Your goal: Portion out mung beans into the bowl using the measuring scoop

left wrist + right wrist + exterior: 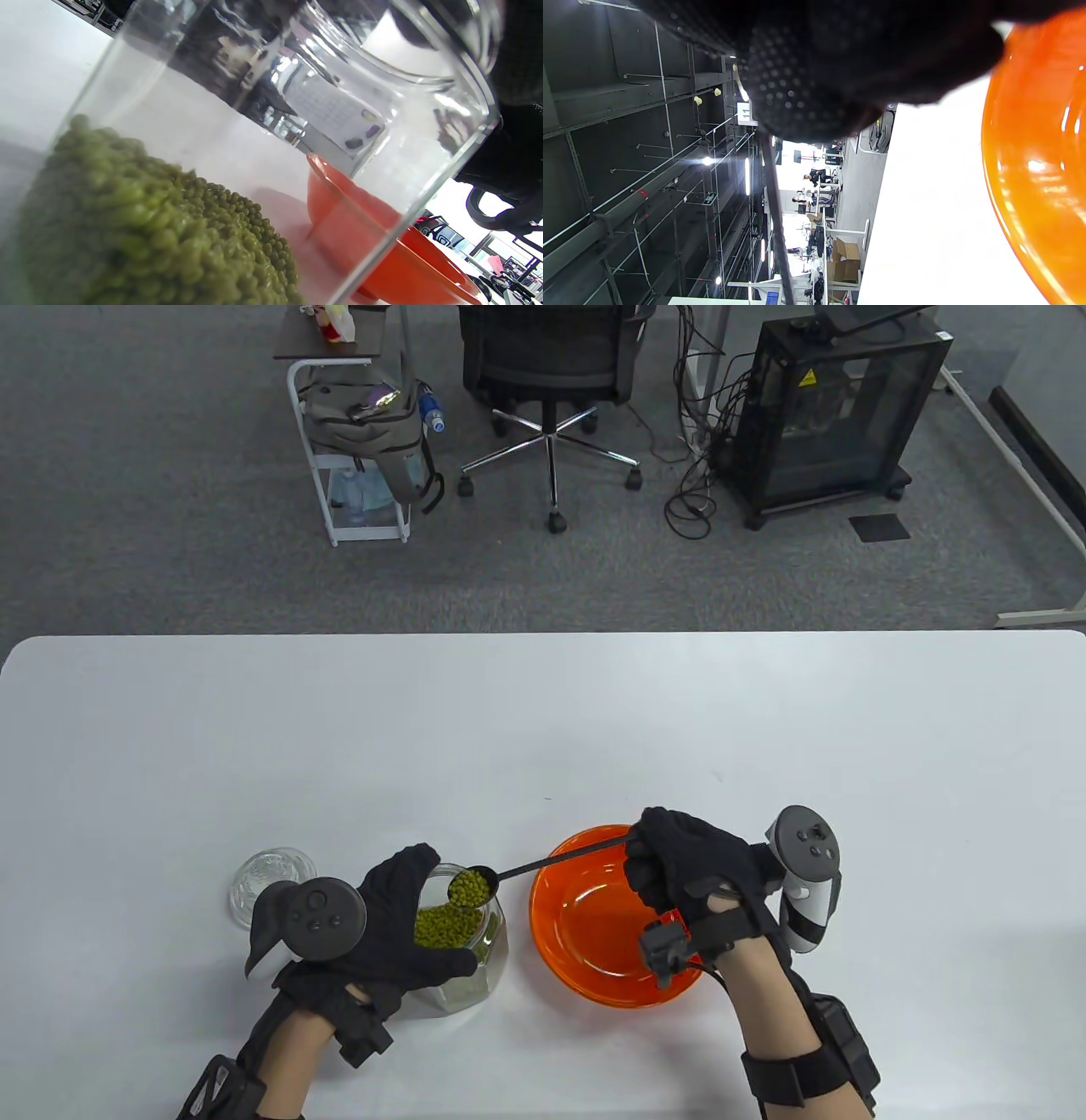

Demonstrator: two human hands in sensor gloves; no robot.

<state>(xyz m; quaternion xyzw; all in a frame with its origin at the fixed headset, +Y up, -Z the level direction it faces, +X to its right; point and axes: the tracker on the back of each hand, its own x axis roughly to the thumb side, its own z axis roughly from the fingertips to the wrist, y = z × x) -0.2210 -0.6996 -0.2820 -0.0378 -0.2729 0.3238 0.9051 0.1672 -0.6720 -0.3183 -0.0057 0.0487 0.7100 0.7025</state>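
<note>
Holding the scoop [543, 865] by its thin handle end, the right hand [687, 874] keeps the full cup of mung beans [468, 889] over the jar [462, 937]. The left hand [399, 933] grips the jar. Just beside the jar sits the bowl [594, 976], looking empty. Loose little beans probably spill easily, so keep it level.

A hanging ceiling sign [745, 113] reads "11".

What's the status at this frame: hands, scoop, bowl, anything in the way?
Left hand grips glass jar. Right hand holds scoop, loaded with mung beans, over jar mouth. Orange bowl looks empty. Path to bowl clear.
</note>
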